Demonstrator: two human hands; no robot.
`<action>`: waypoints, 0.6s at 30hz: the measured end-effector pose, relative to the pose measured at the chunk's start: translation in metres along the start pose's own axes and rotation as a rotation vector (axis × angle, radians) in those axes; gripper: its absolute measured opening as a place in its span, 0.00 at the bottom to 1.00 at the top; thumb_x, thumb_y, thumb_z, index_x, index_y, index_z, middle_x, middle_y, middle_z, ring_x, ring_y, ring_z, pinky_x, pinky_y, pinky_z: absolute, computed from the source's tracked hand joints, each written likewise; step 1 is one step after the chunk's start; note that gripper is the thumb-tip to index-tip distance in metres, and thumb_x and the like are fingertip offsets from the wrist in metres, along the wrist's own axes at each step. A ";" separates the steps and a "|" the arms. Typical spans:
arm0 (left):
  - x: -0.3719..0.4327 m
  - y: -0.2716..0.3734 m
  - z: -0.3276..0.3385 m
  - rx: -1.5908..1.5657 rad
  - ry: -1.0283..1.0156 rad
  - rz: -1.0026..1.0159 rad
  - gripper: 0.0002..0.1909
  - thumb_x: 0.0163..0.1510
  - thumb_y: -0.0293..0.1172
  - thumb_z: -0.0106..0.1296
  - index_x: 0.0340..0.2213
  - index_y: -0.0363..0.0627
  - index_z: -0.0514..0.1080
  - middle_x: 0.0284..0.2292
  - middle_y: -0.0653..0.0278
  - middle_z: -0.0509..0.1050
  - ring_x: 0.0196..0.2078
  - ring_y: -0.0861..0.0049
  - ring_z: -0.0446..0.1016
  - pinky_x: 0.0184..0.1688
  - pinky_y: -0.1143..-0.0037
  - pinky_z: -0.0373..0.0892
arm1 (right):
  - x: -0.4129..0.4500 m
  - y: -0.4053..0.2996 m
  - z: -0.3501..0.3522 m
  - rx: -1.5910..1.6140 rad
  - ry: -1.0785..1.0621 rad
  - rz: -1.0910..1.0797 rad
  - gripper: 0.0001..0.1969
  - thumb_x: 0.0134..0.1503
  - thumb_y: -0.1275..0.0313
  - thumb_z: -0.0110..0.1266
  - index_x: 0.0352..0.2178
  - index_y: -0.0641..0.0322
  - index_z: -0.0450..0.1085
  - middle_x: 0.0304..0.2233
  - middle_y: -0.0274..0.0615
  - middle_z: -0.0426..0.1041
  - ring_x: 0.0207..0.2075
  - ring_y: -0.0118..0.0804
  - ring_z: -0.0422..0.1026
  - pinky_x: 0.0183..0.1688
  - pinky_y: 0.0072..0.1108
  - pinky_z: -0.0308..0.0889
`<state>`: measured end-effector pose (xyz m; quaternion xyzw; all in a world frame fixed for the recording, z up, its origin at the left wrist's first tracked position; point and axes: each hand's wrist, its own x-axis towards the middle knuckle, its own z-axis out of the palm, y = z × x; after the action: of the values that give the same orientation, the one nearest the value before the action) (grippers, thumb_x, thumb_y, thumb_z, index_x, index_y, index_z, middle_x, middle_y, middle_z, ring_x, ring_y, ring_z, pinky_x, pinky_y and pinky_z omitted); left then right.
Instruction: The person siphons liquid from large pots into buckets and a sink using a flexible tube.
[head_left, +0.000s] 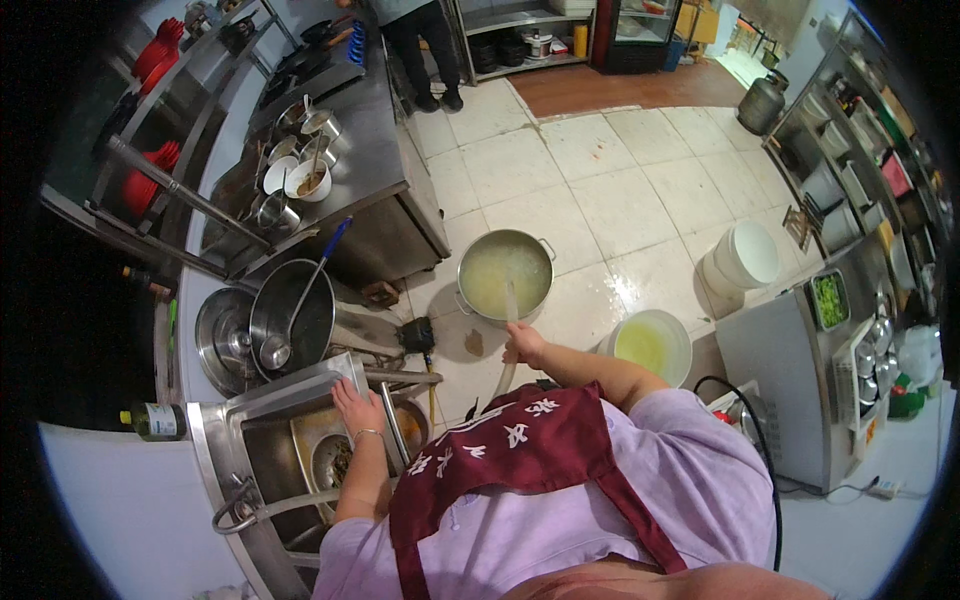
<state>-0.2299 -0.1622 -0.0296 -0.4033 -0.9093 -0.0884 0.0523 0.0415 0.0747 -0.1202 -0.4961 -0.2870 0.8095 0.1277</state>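
Note:
My right hand (524, 346) grips a pale translucent hose (512, 304), whose end hangs over a large metal pot (545, 291) on the floor. The pot holds cloudy yellowish liquid. My left hand (358, 409) rests, with nothing held, on the rim of a stainless steel sink (259, 405). Inside the sink sits a metal bowl (322, 457) with dark bits in it. A curved faucet (238, 517) at the sink's far left has the hose attached, and the hose passes under or behind my left forearm. A white bucket (679, 337) with yellow-green liquid stands right of the pot.
A tall steel pot (319, 300) with a ladle (275, 351) stands beyond the sink. Left is a steel counter (375, 142) with small pots. White buckets (754, 255), a gas cylinder (762, 103) and shelving stand right. A person (424, 49) stands at the counter's far end.

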 end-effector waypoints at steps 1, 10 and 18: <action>0.000 0.001 -0.001 -0.009 -0.001 0.007 0.30 0.45 0.34 0.43 0.48 0.31 0.50 0.50 0.43 0.50 0.55 0.53 0.45 0.56 0.65 0.44 | -0.002 -0.001 0.001 0.014 0.006 -0.001 0.14 0.55 0.60 0.36 0.39 0.57 0.54 0.18 0.39 0.60 0.17 0.38 0.65 0.22 0.32 0.68; 0.000 -0.003 0.003 0.002 0.030 0.025 0.30 0.44 0.34 0.44 0.47 0.30 0.52 0.50 0.44 0.51 0.54 0.53 0.46 0.56 0.65 0.44 | -0.005 0.001 0.000 0.041 -0.005 -0.009 0.14 0.55 0.60 0.37 0.38 0.56 0.54 0.18 0.39 0.60 0.16 0.38 0.64 0.22 0.33 0.69; 0.001 -0.003 0.003 0.005 0.042 0.025 0.31 0.43 0.33 0.44 0.47 0.30 0.52 0.50 0.44 0.52 0.54 0.53 0.46 0.56 0.65 0.45 | -0.006 0.001 -0.001 0.029 -0.002 0.005 0.15 0.54 0.58 0.38 0.39 0.53 0.53 0.17 0.37 0.59 0.19 0.38 0.64 0.26 0.33 0.68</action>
<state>-0.2328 -0.1627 -0.0328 -0.4126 -0.9031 -0.0938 0.0737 0.0448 0.0714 -0.1169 -0.4941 -0.2740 0.8143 0.1328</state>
